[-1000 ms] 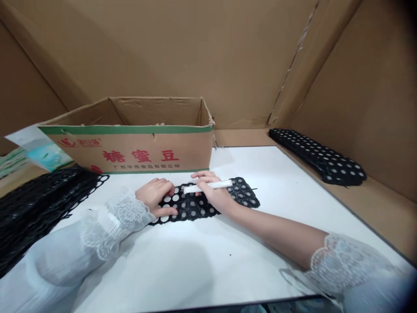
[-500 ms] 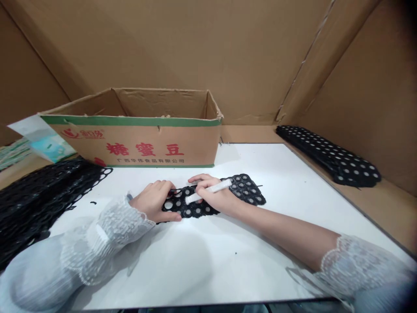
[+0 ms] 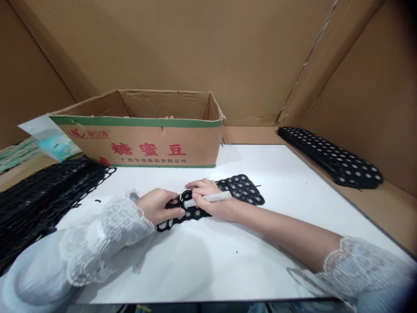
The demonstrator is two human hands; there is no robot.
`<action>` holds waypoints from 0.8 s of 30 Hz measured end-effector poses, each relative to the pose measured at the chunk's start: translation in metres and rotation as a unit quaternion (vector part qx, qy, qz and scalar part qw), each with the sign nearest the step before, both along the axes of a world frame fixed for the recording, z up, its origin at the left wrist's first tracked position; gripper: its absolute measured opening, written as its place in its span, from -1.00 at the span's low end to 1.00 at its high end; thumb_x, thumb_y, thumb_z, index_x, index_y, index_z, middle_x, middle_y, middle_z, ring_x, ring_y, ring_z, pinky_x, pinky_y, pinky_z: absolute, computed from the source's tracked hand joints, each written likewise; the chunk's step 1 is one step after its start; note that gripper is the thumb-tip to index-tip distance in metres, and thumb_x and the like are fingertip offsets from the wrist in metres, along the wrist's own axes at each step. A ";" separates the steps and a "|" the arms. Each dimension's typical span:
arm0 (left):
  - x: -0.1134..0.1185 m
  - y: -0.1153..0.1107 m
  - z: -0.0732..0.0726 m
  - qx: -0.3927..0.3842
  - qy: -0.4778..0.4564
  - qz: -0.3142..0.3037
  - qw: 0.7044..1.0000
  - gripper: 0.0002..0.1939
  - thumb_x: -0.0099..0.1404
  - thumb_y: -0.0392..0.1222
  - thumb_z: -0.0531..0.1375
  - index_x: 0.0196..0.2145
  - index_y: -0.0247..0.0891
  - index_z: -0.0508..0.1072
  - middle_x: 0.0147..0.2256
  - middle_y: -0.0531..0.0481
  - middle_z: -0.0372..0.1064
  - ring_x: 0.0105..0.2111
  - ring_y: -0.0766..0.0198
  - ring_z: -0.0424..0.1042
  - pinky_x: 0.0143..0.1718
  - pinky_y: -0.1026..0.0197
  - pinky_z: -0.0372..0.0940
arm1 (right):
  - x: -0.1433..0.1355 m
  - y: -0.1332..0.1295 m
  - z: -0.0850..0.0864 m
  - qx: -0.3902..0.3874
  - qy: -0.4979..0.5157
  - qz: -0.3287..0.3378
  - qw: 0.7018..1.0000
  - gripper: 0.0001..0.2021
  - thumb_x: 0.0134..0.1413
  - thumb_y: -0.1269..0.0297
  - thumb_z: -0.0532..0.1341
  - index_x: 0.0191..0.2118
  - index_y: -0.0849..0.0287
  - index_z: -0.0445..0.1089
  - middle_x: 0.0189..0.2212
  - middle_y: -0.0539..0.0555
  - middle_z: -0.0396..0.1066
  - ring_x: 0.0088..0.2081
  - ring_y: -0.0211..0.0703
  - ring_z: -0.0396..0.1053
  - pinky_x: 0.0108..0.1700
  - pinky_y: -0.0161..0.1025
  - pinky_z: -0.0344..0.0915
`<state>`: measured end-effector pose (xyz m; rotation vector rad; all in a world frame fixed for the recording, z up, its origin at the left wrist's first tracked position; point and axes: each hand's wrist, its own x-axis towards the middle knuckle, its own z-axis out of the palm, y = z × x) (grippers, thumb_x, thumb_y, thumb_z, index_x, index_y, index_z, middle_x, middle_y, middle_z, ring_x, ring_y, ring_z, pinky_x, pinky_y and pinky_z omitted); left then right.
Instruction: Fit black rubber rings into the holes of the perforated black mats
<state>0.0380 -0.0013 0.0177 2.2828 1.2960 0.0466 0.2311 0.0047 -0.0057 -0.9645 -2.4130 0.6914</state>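
A black strip of material with rows of round pale-centred spots (image 3: 243, 189) lies on the white board, slanting up to the right. My left hand (image 3: 159, 206) is closed on its left part, thumb in front and fingers behind, with some open rings showing below the thumb. Over the middle of the strip, my right hand (image 3: 216, 202) grips a white pen-like tool (image 3: 218, 197), fingers resting on the material. The tool's tip points left, close to my left fingertips; whether it touches the strip I cannot tell.
An open cardboard box (image 3: 140, 141) with red lettering stands behind my hands. Black ringed netting (image 3: 55, 187) is heaped at the left, near a pale blue-white packet (image 3: 57, 141). Another spotted black piece (image 3: 329, 154) lies at the right, by the cardboard wall (image 3: 368, 100).
My left hand has shifted slightly right along the strip, uncovering open rings at its left end. The white tool has tilted flatter, its tip nearer my left fingers. The view has shifted a little.
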 end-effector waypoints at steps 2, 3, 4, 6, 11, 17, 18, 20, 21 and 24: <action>0.003 -0.006 -0.001 0.010 -0.025 -0.011 1.000 -0.67 0.12 0.05 -0.01 -0.59 -0.28 0.19 -0.64 0.13 0.06 -0.63 0.41 0.05 -0.60 0.36 -0.04 | -0.002 -0.004 -0.004 0.034 -0.016 0.004 0.999 -0.71 0.16 0.29 -0.09 -0.36 0.15 0.36 -0.07 0.07 0.30 -0.04 -0.10 0.14 -0.01 -0.07 0.03; 0.003 -0.008 -0.001 0.011 -0.035 -0.013 0.999 -0.68 0.13 0.03 -0.01 -0.58 -0.28 0.19 -0.63 0.13 0.07 -0.62 0.41 0.06 -0.59 0.36 -0.03 | -0.003 -0.005 -0.006 0.053 -0.022 0.003 0.998 -0.72 0.16 0.28 -0.09 -0.35 0.14 0.36 -0.09 0.07 0.30 -0.06 -0.10 0.14 -0.03 -0.08 0.04; 0.002 -0.008 -0.002 0.010 -0.048 -0.016 0.999 -0.68 0.15 0.03 -0.02 -0.56 -0.28 0.19 -0.62 0.12 0.07 -0.61 0.41 0.07 -0.58 0.36 -0.02 | -0.004 -0.006 -0.007 0.072 -0.027 0.000 0.997 -0.73 0.16 0.28 -0.09 -0.34 0.13 0.35 -0.12 0.08 0.31 -0.09 -0.11 0.14 -0.04 -0.09 0.04; -0.002 -0.005 -0.003 0.020 -0.068 -0.017 0.997 -0.68 0.17 0.04 -0.04 -0.54 -0.28 0.20 -0.61 0.12 0.07 -0.60 0.39 0.08 -0.57 0.35 -0.01 | -0.006 -0.007 -0.007 0.100 -0.036 -0.018 0.994 -0.74 0.15 0.29 -0.07 -0.37 0.15 0.33 -0.20 0.11 0.31 -0.14 -0.11 0.15 -0.07 -0.10 0.03; -0.012 0.016 -0.005 0.080 -0.086 0.028 0.993 -0.73 0.17 0.01 -0.03 -0.51 -0.24 0.17 -0.60 0.11 0.20 -0.59 0.35 0.19 -0.51 0.31 0.09 | -0.001 0.005 0.005 0.039 0.006 -0.093 0.995 -0.71 0.12 0.35 -0.08 -0.59 0.18 0.18 -0.47 0.03 0.27 -0.29 -0.19 0.17 -0.19 -0.18 0.05; 0.007 0.028 -0.009 -0.172 -0.212 0.138 0.952 -0.67 0.11 0.09 0.06 -0.38 -0.23 0.13 -0.69 0.20 0.11 -0.77 0.44 0.08 -0.78 0.39 -0.01 | 0.023 0.017 0.008 -0.078 0.113 -0.104 0.985 -0.68 -0.02 0.42 -0.03 -0.73 0.18 0.18 -0.52 0.00 0.24 -0.29 -0.19 0.21 -0.18 -0.26 0.08; 0.009 0.030 -0.009 -0.202 -0.217 0.133 0.946 -0.65 0.08 0.10 0.10 -0.39 -0.25 0.16 -0.70 0.21 0.09 -0.78 0.47 0.05 -0.79 0.40 -0.04 | 0.026 0.017 0.007 -0.096 0.121 -0.107 0.982 -0.68 -0.03 0.42 -0.03 -0.73 0.19 0.20 -0.51 0.00 0.25 -0.28 -0.18 0.22 -0.15 -0.26 0.08; 0.012 0.035 -0.009 -0.251 -0.225 0.110 0.935 -0.62 0.05 0.12 0.14 -0.44 -0.29 0.21 -0.71 0.20 0.07 -0.79 0.52 -0.01 -0.81 0.42 -0.11 | 0.031 0.017 0.005 -0.127 0.134 -0.109 0.977 -0.68 -0.04 0.42 -0.04 -0.73 0.19 0.23 -0.50 0.01 0.26 -0.28 -0.18 0.23 -0.12 -0.26 0.07; 0.012 0.037 -0.009 -0.269 -0.230 0.102 0.930 -0.61 0.05 0.13 0.14 -0.47 -0.30 0.22 -0.73 0.20 0.06 -0.79 0.54 -0.05 -0.81 0.43 -0.15 | 0.033 0.017 0.004 -0.141 0.140 -0.107 0.974 -0.67 -0.05 0.41 -0.04 -0.73 0.19 0.25 -0.49 0.00 0.27 -0.28 -0.19 0.23 -0.11 -0.27 0.07; 0.010 0.039 -0.008 -0.298 -0.262 0.099 0.913 -0.61 0.07 0.12 0.13 -0.50 -0.31 0.23 -0.74 0.20 0.03 -0.79 0.56 -0.12 -0.82 0.44 -0.24 | 0.035 0.020 0.003 -0.182 0.163 -0.100 0.965 -0.67 -0.06 0.40 -0.03 -0.73 0.19 0.29 -0.40 0.00 0.35 -0.23 -0.19 0.26 -0.07 -0.30 0.07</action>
